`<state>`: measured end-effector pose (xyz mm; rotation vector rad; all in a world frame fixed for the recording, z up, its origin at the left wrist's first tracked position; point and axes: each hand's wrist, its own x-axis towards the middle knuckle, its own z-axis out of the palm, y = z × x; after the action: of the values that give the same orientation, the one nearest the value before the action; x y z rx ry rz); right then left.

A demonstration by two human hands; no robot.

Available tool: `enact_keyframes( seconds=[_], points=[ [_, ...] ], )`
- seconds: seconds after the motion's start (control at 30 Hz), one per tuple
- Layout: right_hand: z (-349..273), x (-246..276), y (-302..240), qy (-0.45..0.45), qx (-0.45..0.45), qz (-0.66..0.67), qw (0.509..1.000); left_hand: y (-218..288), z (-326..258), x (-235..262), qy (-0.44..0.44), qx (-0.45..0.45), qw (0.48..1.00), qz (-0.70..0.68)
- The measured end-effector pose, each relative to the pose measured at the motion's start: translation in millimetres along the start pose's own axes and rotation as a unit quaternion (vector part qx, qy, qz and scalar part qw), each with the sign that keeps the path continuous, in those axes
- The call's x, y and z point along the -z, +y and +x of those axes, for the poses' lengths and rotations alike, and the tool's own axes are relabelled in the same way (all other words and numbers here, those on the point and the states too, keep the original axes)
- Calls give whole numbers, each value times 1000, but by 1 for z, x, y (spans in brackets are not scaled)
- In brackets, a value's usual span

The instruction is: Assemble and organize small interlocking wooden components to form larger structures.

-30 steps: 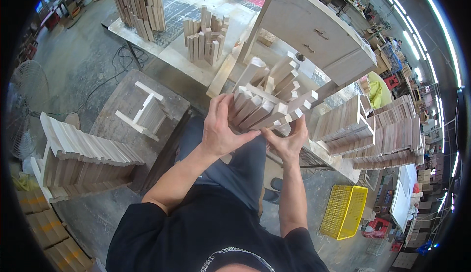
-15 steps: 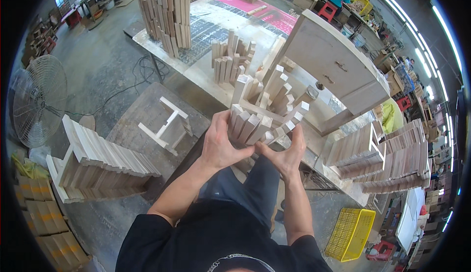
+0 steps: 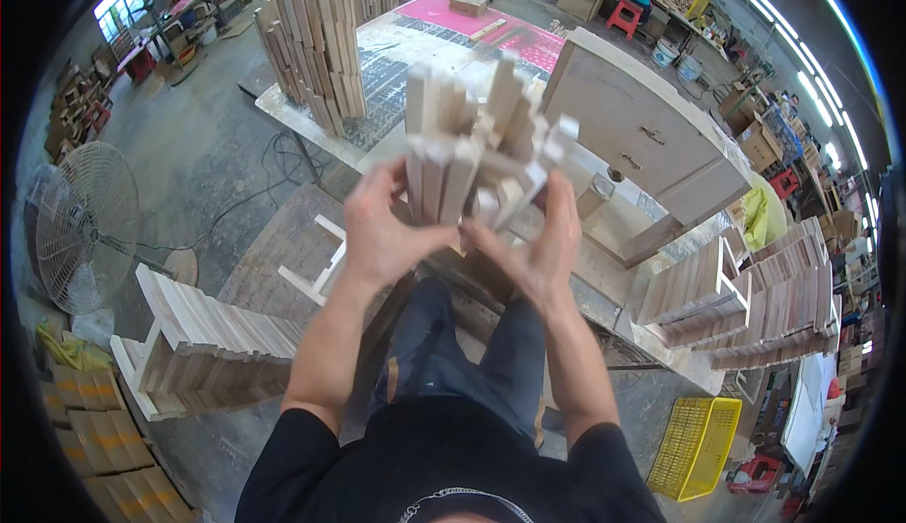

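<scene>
Both of my hands are clasped around the near side of a bundle of short, pale wooden sticks (image 3: 444,169), held roughly upright. My left hand (image 3: 382,230) wraps its left side and my right hand (image 3: 533,244) its right side, with the thumbs almost meeting at the front. Motion blurs the bundle's tops, and some of the fingers are hidden behind the wood. Beneath and beyond the bundle is the worktable (image 3: 377,150). A small wooden frame (image 3: 316,268) lies on a lower board to the left, partly covered by my left forearm.
Right of the hands stands a large wooden panel (image 3: 651,98). Stacked wooden frames flank me at left (image 3: 212,353) and right (image 3: 774,296). A tall stack of wood strips (image 3: 307,42) rises at the back left. A fan (image 3: 85,226) and a yellow crate (image 3: 696,447) stand on the floor.
My hands and the stick bundle have moved up and slightly left in the picture. The sticks that stood behind it can no longer be told apart from it. The view has shifted slightly.
</scene>
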<state>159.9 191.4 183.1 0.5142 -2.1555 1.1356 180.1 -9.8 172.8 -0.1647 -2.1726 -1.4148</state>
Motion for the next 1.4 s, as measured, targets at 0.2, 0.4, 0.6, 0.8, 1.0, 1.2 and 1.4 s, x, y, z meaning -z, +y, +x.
enact_keyframes(
  seconds=[0.2,0.4,0.6,0.8,1.0,1.2,1.4],
  points=[
    [89,-26,0,7,29,-15,999,-17,106,18,-24,-12,992,-121],
    [65,-46,43,35,47,58,997,-45,175,30,-31,-31,999,-29],
    [-22,-111,135,-101,-133,21,986,-95,212,15,-55,-15,990,-126],
    [-25,-146,164,-111,-164,-13,980,-112,222,-2,-101,8,984,-145],
    [-32,-171,175,-85,-210,51,973,-134,229,-6,-112,11,984,-137],
    [6,-181,196,-138,-192,43,971,-142,228,-7,-131,43,979,-153],
    [23,-178,216,-202,-230,150,940,-149,230,-14,-162,53,973,-156]
  ],
)
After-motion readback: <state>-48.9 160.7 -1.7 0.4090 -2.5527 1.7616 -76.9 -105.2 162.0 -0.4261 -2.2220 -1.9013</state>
